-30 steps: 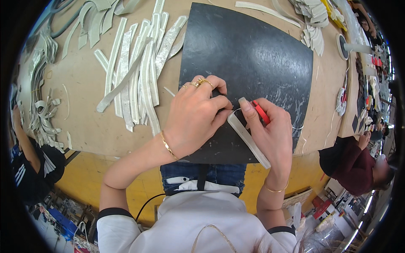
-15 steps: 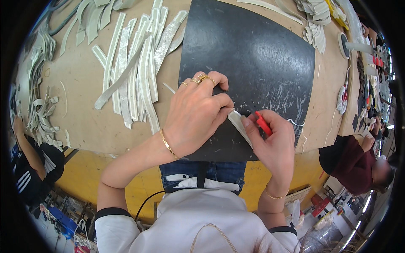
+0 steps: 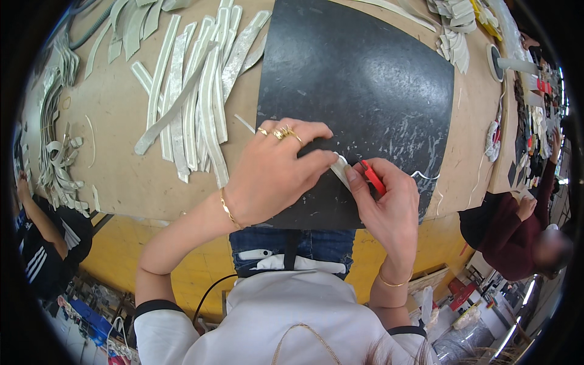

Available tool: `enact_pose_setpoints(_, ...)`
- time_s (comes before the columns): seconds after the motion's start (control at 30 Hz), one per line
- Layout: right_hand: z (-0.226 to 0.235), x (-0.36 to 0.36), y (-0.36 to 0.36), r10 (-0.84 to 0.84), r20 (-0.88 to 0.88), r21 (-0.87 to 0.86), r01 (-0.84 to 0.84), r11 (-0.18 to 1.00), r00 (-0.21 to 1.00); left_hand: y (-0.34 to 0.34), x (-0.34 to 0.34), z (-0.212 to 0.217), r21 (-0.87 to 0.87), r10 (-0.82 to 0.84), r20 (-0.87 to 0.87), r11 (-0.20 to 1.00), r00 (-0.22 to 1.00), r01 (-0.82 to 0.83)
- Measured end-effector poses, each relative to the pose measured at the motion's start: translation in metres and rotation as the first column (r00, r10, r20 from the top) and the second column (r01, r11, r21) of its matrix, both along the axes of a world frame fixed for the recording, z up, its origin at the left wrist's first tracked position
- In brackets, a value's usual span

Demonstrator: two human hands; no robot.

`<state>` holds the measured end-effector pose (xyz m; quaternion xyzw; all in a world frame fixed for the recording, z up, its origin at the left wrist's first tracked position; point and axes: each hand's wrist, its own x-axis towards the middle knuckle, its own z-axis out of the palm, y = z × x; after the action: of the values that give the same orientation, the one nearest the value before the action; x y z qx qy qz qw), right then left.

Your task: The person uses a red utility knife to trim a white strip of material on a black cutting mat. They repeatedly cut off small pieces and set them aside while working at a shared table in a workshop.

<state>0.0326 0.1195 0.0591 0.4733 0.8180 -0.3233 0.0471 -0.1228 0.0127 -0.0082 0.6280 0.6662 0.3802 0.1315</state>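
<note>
Pale strip [image 3: 340,171] partly hidden behind right fingers [image 3: 359,184]

Workshop, strip pile [image 3: 213,103], worktable [image 3: 121,173], co-workers [image 3: 512,242]

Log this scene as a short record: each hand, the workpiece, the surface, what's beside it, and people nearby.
Left hand: fingertips at the pale strip's upper end
Right hand: holds a red tool, thumb at the strip
Strip: slanted between both hands
Surface: black mat on a brown table
Left of mat: overlapping pile of pale strips
People: one person on the left, another on the right
</note>
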Motion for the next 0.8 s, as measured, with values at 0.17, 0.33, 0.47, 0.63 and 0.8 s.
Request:
enact_pose_setpoints(0.17,0.0026,0.0012,0.0004,0.043,0.004,0.007,-0.043,0.999,0.999,-0.0022,0.001,-0.0021,0.034,-0.047,-0.118,0.998,0.992,0.052)
enact_pose_setpoints(0.33,0.0015,0.0021,0.0002,0.051,-0.009,0.006,-0.051,0.999,0.999,-0.0021,0.0006,-0.0028,0.043,-0.083,-0.219,0.995,0.972,0.094)
enact_pose_setpoints(0.47,0.0,0.0025,-0.0002,0.053,-0.034,0.026,-0.053,0.998,0.998,-0.0033,-0.0004,-0.0032,0.03,-0.107,-0.241,0.993,0.965,0.117)
enact_pose_setpoints(0.63,0.0,0.0011,-0.0006,0.047,-0.059,0.041,-0.045,0.998,0.997,-0.004,-0.0001,-0.0042,0.048,-0.109,-0.284,0.991,0.953,0.128)
enact_pose_setpoints(0.8,0.0033,0.0071,0.0019,-0.022,0.046,-0.038,0.024,0.999,0.999,-0.0052,0.0026,-0.0009,0.04,-0.088,-0.449,0.992,0.889,0.119)
